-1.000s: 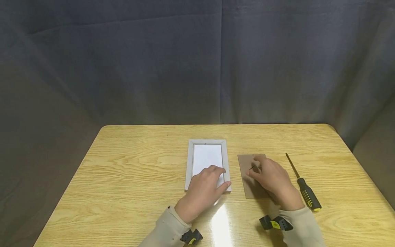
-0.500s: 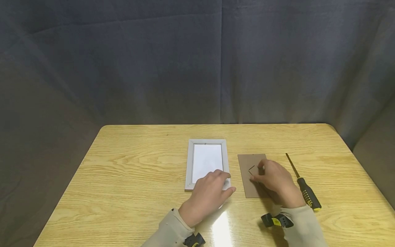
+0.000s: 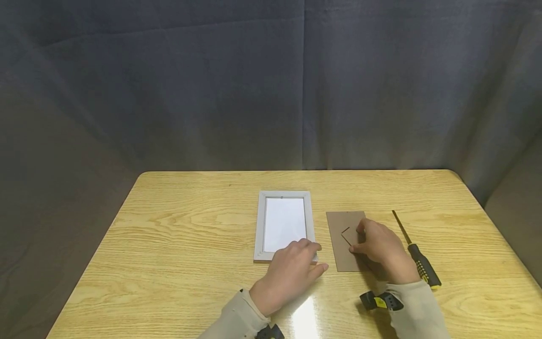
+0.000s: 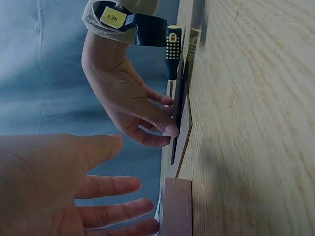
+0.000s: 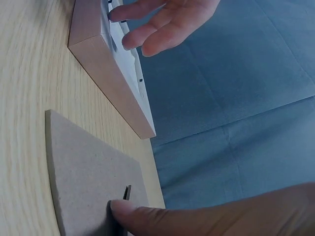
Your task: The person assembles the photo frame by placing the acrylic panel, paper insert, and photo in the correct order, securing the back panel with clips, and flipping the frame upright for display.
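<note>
A picture frame [image 3: 260,226] lies back side up with white inside its opening. My left hand [image 3: 292,273], fingers spread and a little bent, is over its near right corner; in the left wrist view nothing is gripped by this hand [image 4: 103,187]. To the right lies a brown backing board [image 3: 336,221]. On it a flat, dark-edged strip [image 3: 345,239], like a stand leg, shows one corner as an L-shaped line. My right hand [image 3: 383,247] pinches across this strip, thumb on the near edge, forefinger on the far one; the palm hides the rest.
A screwdriver [image 3: 423,267] with a black and yellow handle lies right of the board, close by my right wrist, its shaft pointing away. The wooden table [image 3: 178,245] ends at a dark curtain [image 3: 220,94] behind. More cloth hangs at both sides.
My left hand has drawn back toward me and slightly right, off the frame's middle. My right thumb and fingers have slid right and nearer along the strip, uncovering its corner.
</note>
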{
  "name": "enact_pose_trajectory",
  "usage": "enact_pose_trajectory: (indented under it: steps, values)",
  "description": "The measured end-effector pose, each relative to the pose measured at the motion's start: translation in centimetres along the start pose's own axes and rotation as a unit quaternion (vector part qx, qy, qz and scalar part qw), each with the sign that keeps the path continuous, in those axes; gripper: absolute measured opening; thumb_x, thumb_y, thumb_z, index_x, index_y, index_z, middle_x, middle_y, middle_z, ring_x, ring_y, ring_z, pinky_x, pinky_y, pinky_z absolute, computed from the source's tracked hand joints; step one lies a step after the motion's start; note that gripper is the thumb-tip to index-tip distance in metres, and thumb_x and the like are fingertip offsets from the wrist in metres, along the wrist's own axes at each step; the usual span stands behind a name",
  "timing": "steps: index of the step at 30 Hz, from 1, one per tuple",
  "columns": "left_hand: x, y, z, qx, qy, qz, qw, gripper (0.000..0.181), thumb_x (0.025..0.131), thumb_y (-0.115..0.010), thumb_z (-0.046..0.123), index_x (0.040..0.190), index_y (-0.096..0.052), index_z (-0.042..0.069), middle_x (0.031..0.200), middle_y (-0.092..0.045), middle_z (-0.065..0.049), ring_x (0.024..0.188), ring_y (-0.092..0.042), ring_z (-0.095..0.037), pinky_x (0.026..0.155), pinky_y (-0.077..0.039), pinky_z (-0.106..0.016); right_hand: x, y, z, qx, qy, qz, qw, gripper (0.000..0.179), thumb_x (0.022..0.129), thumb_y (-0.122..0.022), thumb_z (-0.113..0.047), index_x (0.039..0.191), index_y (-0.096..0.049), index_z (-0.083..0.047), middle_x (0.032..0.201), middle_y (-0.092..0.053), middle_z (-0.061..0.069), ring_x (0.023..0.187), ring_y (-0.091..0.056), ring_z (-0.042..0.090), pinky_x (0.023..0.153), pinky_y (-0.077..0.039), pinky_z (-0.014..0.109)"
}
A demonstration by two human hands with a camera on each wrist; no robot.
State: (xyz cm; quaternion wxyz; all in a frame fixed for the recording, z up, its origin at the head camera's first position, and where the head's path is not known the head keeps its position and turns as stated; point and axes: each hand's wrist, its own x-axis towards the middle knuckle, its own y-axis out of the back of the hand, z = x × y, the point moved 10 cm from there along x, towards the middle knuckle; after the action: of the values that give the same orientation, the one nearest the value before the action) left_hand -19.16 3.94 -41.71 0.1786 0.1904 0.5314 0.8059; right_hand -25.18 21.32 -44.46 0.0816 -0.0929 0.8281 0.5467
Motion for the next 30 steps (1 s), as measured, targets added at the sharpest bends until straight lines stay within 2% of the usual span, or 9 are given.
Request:
enact_pose_trajectory:
  steps: [18, 25, 30]
  values:
    - [-0.1, -0.1, 0.5, -0.005, -0.010, -0.003, 0.9999, 0.038, 0.095, -0.069, 0.040, 0.121, -0.070, 0.012, 0.114, -0.073, -0.004, 0.095, -0.070, -0.017, 0.067, -0.055, -0.026, 0.3, 0.2, -0.3, 0.015, 0.016, 0.015, 0.9996, 0.038, 0.081, -0.079, -0.018, 0.105, -0.060, 0.005, 0.091, -0.063, 0.016, 0.079, -0.056, 0.026, 0.069, -0.048, 0.041]
    - [-0.2, -0.1, 0.6, -0.007, -0.012, -0.003, 0.9999, 0.038, 0.095, -0.069, 0.040, 0.121, -0.070, 0.012, 0.114, -0.073, -0.004, 0.095, -0.070, -0.017, 0.067, -0.055, -0.025, 0.5, 0.6, -0.5, 0.037, 0.029, 0.029, 0.9985, 0.041, 0.082, -0.075, -0.014, 0.112, -0.058, 0.008, 0.097, -0.064, 0.021, 0.082, -0.057, 0.028, 0.072, -0.050, 0.044]
    - [-0.2, 0.0, 0.6, -0.006, -0.012, -0.001, 0.9999, 0.038, 0.095, -0.069, 0.041, 0.120, -0.071, 0.013, 0.114, -0.073, -0.003, 0.094, -0.070, -0.017, 0.065, -0.054, -0.024, 0.2, 1.4, -0.7, 0.046, 0.028, 0.051, 0.9973, 0.043, 0.083, -0.073, -0.014, 0.116, -0.056, 0.007, 0.099, -0.065, 0.023, 0.081, -0.057, 0.029, 0.069, -0.050, 0.043]
